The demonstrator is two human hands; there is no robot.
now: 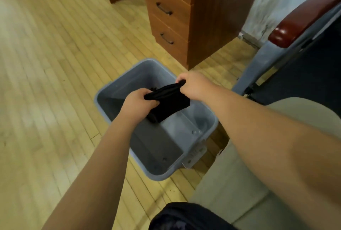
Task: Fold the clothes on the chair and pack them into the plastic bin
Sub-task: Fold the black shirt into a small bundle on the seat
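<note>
At centre frame, the left hand and right hand each grip an end of a folded black garment, held above the open grey plastic bin on the wooden floor. This looks like the packing step; next it needs lowering flat into the bin.

An office-like room: wooden drawer unit, plank floor, padded-arm chair.

The folded black cloth hides part of the floor of the grey plastic bin. At six o'clock, dark fabric is cut by the edge.
</note>
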